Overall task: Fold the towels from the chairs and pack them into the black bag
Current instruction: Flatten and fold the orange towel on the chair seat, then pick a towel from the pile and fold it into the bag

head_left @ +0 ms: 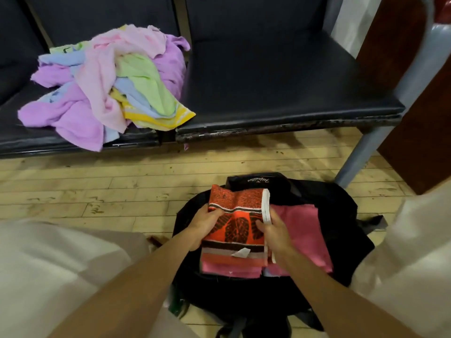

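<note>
A folded orange towel with black leaf print (240,215) is held over the open black bag (336,206) on the floor. My left hand (207,222) grips its left edge and my right hand (273,230) pinches its right edge. Folded pink towels (302,230) lie in the bag beneath and to the right of it. A loose heap of pastel towels (107,81), purple, pink, green, blue and yellow, lies on the left chair seat.
Black padded chairs (280,89) stand in a row behind the bag; the right seat holds nothing. A grey metal chair leg (358,157) slants down to the wooden floor (97,191) right of the bag. My pale trouser knees flank the bag.
</note>
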The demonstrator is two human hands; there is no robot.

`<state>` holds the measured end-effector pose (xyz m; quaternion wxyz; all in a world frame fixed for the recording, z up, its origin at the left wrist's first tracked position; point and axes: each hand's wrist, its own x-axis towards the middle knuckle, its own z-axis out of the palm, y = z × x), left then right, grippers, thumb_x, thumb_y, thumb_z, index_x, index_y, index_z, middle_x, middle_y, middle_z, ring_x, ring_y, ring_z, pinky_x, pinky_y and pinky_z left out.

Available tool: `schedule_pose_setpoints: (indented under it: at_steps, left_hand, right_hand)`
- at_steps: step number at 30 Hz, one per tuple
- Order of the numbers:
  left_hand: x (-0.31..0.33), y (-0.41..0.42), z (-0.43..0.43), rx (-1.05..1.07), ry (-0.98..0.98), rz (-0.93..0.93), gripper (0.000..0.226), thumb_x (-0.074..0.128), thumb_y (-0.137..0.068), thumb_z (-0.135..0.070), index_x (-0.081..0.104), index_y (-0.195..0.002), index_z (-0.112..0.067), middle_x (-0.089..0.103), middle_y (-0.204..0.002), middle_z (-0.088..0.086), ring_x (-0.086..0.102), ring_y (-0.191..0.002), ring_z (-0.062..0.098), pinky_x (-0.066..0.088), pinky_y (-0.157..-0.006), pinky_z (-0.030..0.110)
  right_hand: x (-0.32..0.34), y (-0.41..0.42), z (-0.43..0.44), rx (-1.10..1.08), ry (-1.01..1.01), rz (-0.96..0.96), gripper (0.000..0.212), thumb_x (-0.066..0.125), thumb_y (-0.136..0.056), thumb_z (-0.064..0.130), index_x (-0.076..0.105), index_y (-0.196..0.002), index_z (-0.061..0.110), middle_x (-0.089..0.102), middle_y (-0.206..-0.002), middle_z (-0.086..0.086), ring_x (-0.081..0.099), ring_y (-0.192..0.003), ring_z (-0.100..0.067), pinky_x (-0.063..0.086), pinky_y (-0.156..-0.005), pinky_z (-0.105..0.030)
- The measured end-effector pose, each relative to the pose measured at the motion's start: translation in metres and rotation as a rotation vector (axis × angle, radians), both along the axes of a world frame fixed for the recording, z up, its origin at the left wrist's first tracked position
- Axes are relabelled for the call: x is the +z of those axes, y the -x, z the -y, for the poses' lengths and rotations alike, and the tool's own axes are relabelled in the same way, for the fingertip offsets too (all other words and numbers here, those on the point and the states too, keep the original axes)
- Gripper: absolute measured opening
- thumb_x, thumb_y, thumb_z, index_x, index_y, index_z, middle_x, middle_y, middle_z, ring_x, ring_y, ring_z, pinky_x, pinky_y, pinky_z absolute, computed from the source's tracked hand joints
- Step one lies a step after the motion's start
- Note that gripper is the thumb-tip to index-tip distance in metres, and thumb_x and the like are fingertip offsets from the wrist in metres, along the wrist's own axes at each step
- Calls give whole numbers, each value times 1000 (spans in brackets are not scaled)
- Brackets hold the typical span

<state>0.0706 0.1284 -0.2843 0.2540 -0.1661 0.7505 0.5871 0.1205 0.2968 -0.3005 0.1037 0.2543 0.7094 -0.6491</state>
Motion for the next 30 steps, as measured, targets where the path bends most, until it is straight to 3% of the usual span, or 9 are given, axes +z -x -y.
schedule_pose_setpoints:
  at_steps: [4, 6, 8, 10, 12, 17, 20, 24, 30]
  left_hand:
    - [-29, 6, 7, -134, 106, 83, 18, 59, -91, -38, 58, -107, -31, 66, -107, 1, 64, -97, 19, 49, -93, 36]
    - [-44, 6, 8, -196, 148, 103, 30, 58, -91, -42, 58, -117, -28, 65, -114, 0, 63, -103, 19, 47, -98, 38]
    - [-56, 7, 10, -235, 181, 90, 37, 56, -93, -40, 54, -128, -25, 62, -122, 0, 60, -110, 21, 45, -101, 41]
    - [-64, 9, 12, -242, 229, 72, 39, 52, -96, -36, 50, -132, -23, 59, -125, 1, 57, -114, 24, 43, -102, 42]
    - [-74, 12, 15, -243, 290, 56, 39, 50, -97, -35, 47, -134, -22, 58, -127, 4, 55, -116, 27, 43, -102, 43]
    - [-95, 19, 16, -218, 374, 16, 47, 53, -96, -32, 43, -138, -13, 57, -130, 11, 55, -118, 32, 43, -101, 45]
    - [-99, 22, 10, -181, 441, -31, 43, 53, -97, -25, 44, -134, -6, 57, -127, 15, 54, -117, 34, 44, -95, 37]
    - [-93, 24, 10, -185, 498, -60, 39, 52, -97, -21, 42, -130, -2, 56, -125, 16, 54, -115, 34, 40, -83, 29]
    - [-56, 33, 17, -530, 638, -4, 44, 50, -96, -30, 39, -129, -2, 55, -124, 16, 56, -109, 30, 45, -82, 32]
  right_hand:
    - [-26, -1, 6, -3, 18, 71, 55, 49, -91, -7, 52, -131, 30, 67, -106, 1, 64, -98, -26, 51, -94, -45]
    - [-35, 2, 4, -6, 23, 155, 41, 48, -96, 2, 52, -128, 26, 64, -104, 0, 61, -94, -22, 51, -92, -41]
    - [-45, 7, 4, 24, -8, 244, 22, 45, -102, 16, 55, -121, 16, 64, -103, -7, 61, -91, -23, 51, -85, -36]
    - [-59, 12, 4, 78, -40, 285, 25, 41, -103, 19, 60, -110, 3, 66, -103, -23, 64, -86, -30, 51, -75, -38]
    - [-74, 19, 4, 125, -80, 293, 27, 41, -101, 18, 62, -106, 2, 67, -102, -27, 65, -80, -30, 50, -68, -38]
    - [-121, 29, -3, 246, -165, 336, 23, 43, -97, 22, 61, -108, 13, 68, -97, -11, 67, -87, -26, 57, -82, -44]
    - [-109, 35, -3, 271, -175, 336, 25, 41, -98, 12, 65, -104, 8, 70, -98, -15, 67, -92, -31, 55, -82, -41]
    - [-100, 42, -4, 322, -196, 377, 28, 43, -96, 5, 62, -116, -1, 66, -112, -18, 64, -103, -35, 52, -93, -45]
    - [-66, 43, -11, 367, -261, 400, 28, 48, -95, 11, 63, -114, -3, 66, -112, -19, 64, -98, -31, 53, -84, -39]
